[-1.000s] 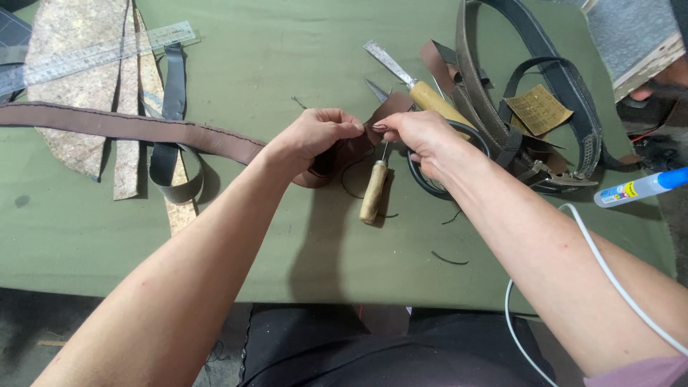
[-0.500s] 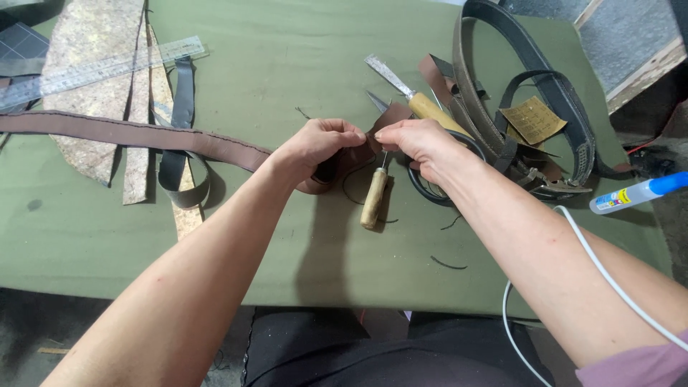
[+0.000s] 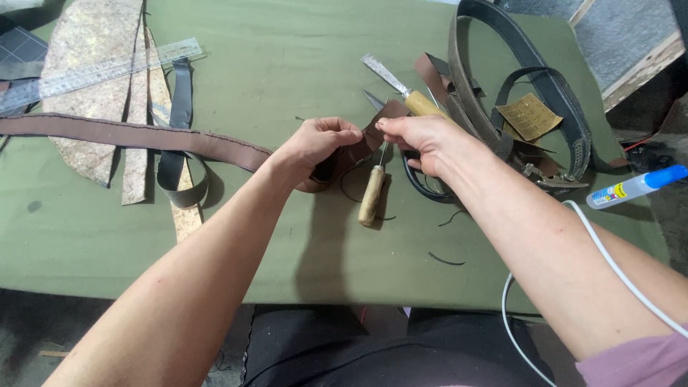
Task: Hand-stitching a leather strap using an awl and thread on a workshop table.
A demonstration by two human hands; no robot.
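Where the brown leather strap (image 3: 143, 135) ends at mid-table, we pinch its tip between both hands: left hand (image 3: 319, 147) curled shut around it, right hand (image 3: 423, 136) nipping the corner (fingertips closed). Just below lies a wooden-handled awl (image 3: 372, 195) on the green cloth (image 3: 287, 64).

Both forearms are seen bare from the lower edge up to the wrists, and no rings, watch or gloves are worn on the left hand (image 3: 315, 147) or the right hand (image 3: 423, 140). A mauve-pink sleeve edge (image 3: 634, 358) is shown at the right upper arm. Dark clothing (image 3: 373, 351) is worn over the lap, seen below the forearms.
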